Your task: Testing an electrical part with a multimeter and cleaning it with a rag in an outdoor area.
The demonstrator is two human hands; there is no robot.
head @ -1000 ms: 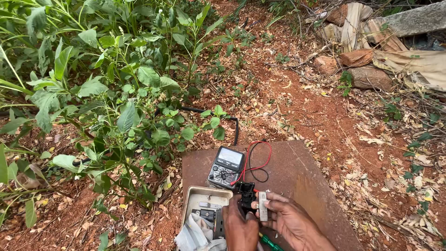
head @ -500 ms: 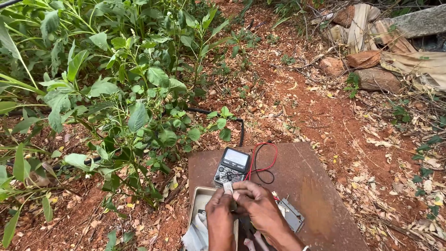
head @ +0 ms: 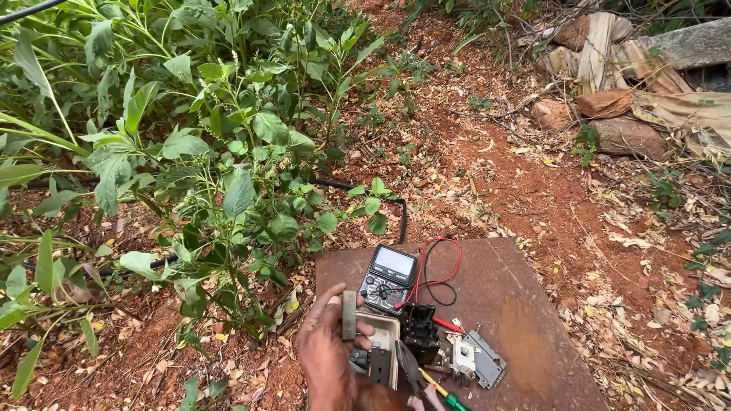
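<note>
My left hand (head: 329,354) pinches one small grey rectangular block (head: 349,315) upright between thumb and fingertips, just over the near-left corner of the board. My right hand (head: 381,397) shows only as a sliver at the bottom edge, and I cannot tell whether it is clenched or loose.

Directly under the block sits one shallow beige tray (head: 385,329). Inside it I can make out dark small parts, at least two, though my hand hides the rest of its contents. Touching the tray's right side stands one black boxy housing (head: 418,332). Just to the right of that lie one white part (head: 460,356) and one grey ridged part (head: 485,361), side by side. At the bottom edge, one tool with a yellow and green handle (head: 445,392) pokes out beside a dark pair of pliers (head: 410,364).

Beyond the tray lies one multimeter (head: 389,278), face up, with two leads, one red (head: 445,262) and one black, looped beside it. All of this rests on one brown board (head: 525,320) laid on red soil, with leafy green plants (head: 190,152) to the left.
</note>
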